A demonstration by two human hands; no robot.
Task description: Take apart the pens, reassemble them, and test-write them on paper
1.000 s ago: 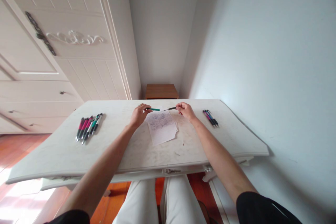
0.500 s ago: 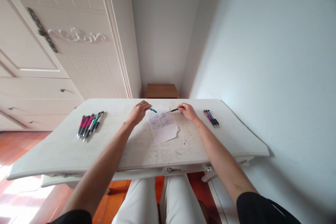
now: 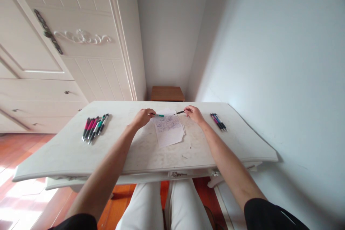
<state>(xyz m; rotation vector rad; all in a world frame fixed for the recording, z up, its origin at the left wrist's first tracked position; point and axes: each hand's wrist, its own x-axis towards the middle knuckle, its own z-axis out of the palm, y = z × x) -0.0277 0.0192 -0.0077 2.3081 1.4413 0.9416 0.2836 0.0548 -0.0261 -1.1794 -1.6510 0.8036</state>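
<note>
Above the far left part of a scribbled sheet of paper [image 3: 169, 137], my left hand [image 3: 142, 118] is closed on a green pen barrel [image 3: 160, 115], which points right and lies nearly level. My right hand [image 3: 194, 114] pinches a dark pen part [image 3: 180, 112] at the sheet's far right. A thin tip, like a refill, sticks out of that part toward the green barrel. A gap separates the two pieces. Purple-blue scribbles cover the upper half of the paper, and more sheet edges show beneath it.
Several pink, green and white pens [image 3: 94, 128] lie on the left of the white desk [image 3: 145, 158]. Another few pens [image 3: 218, 122] lie together at the right. A wall [image 3: 283, 79] borders the right side, a white cabinet [image 3: 107, 68] the left. Beyond the desk stands a brown wooden box-like piece [image 3: 167, 93].
The green barrel has swung from slanting downward to nearly level, as my left hand turned and dropped slightly. My right hand has hardly moved. The whole view has shifted a little.
</note>
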